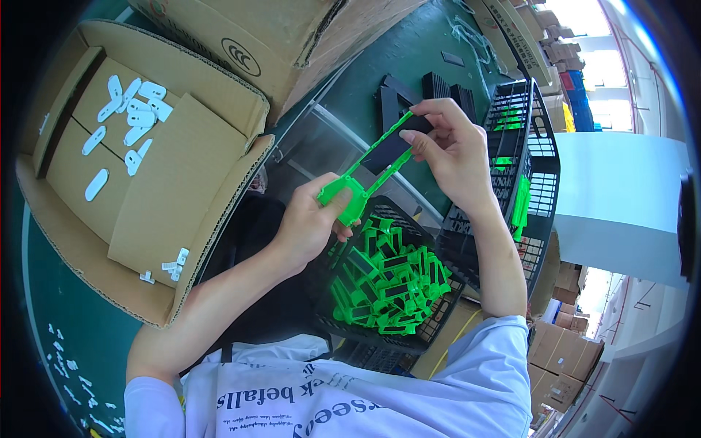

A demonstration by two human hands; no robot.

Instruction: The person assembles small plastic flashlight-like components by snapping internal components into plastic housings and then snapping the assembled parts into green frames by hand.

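My left hand (pixel 305 223) grips the wide solid end of a bright green plastic frame (pixel 345 196), with the thumb lying on its face. From there the frame's two thin rails run up and to the right. Between the rails shows a dark rectangular panel (pixel 387 152). My right hand (pixel 454 150) pinches the far end of the frame, thumb on the dark panel and fingertips at the upper rail. Whether the panel is fully seated in the frame I cannot tell. Below my hands, a heap of similar green frames with dark panels (pixel 394 285) fills a black plastic basket (pixel 431 342).
At left, an open cardboard box (pixel 146 292) holds several small white oval parts (pixel 96 185). Small white bits (pixel 69 365) lie on the green table. More black baskets (pixel 558 157) with green parts stand at right. Black blocks (pixel 436 86) sit beyond my hands, beside a large carton (pixel 219 33).
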